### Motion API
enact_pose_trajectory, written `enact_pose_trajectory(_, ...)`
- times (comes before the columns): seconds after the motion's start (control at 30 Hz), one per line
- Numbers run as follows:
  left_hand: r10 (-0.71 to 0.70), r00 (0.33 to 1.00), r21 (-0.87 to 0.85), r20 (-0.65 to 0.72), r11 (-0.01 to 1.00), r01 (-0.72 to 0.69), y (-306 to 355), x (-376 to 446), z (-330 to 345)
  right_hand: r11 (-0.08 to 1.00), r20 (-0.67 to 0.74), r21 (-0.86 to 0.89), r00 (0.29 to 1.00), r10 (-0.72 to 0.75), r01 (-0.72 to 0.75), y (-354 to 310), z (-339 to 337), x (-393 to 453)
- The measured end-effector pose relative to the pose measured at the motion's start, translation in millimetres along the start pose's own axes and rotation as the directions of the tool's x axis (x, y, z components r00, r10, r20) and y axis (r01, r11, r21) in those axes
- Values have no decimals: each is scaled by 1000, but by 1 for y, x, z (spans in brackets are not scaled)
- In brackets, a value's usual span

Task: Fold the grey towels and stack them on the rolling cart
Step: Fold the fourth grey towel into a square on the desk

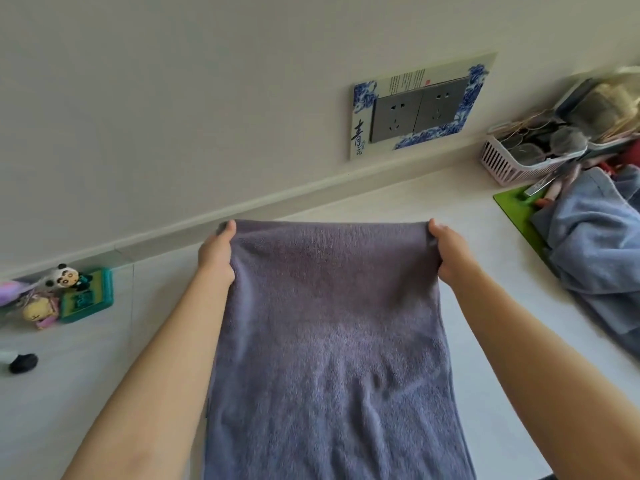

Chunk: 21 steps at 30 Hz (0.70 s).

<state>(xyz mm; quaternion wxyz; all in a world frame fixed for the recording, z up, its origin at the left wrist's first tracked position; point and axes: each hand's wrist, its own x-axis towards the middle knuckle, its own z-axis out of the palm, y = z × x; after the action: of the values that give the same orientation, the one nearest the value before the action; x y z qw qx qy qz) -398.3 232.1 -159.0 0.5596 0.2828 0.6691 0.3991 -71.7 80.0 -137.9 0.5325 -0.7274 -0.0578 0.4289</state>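
Note:
A grey towel (332,323) is stretched lengthwise from the bottom of the view toward the wall, over the white tabletop (398,206). My left hand (216,254) grips its far left corner and my right hand (450,252) grips its far right corner, both with fingers curled round the edge. The far edge is pulled taut between them. Another grey-blue towel (595,244) lies crumpled at the right. The rolling cart is not in view.
A pink basket (512,164) with clutter and a green mat (516,209) sit at the right back. Small toys and a green box (86,296) stand at the left, with a dark small object (23,362) nearer. A wall with a socket panel (419,105) rises behind the table.

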Motion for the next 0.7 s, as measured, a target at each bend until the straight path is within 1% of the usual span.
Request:
enact_pose_trajectory(0.1,160,986,-96,50,983,-154,20,-14,-13,993,65,-8,991,-117,118,-16,1,-17)
enact_pose_trajectory(0.2,333,943,-106,9,938,-331,35,-31,-23,955,43,1,954,-296,296,-30,2,-32)
enact_pose_trajectory(0.23,369,929,-106,-11,924,-368,41,-35,-27,943,35,6,942,-333,333,-32,4,-36)
enact_pose_trajectory(0.3,394,918,-94,-52,913,-397,48,-39,-29,933,-9,42,934,-356,356,-36,7,-42)
enact_pose_trajectory(0.4,429,897,-33,-105,900,-434,56,-41,-23,909,-102,142,919,-380,392,-43,18,-50)
enact_pose_trajectory(0.47,462,878,28,-124,886,-462,57,-40,-18,890,-154,104,891,-427,445,-42,27,-50)
enact_pose_trajectory(0.53,488,864,132,-119,871,-474,51,-35,-15,868,-143,41,863,-485,495,-34,34,-44)
enact_pose_trajectory(0.57,506,858,245,-90,846,-473,47,-31,-14,869,-101,-23,863,-495,495,-28,37,-37)
enact_pose_trajectory(0.6,502,864,378,-43,809,-451,42,-25,-14,869,-43,-130,873,-486,477,-22,37,-27)
enact_pose_trajectory(0.63,454,891,509,-1,767,-390,33,-18,-14,841,29,-309,888,-459,445,-15,35,-19)
enact_pose_trajectory(0.67,380,925,632,18,713,-305,23,-13,-14,766,77,-525,917,-392,371,-7,31,-13)
enact_pose_trajectory(0.7,315,949,736,23,636,-230,11,-13,-14,633,69,-728,947,-315,263,3,28,-9)
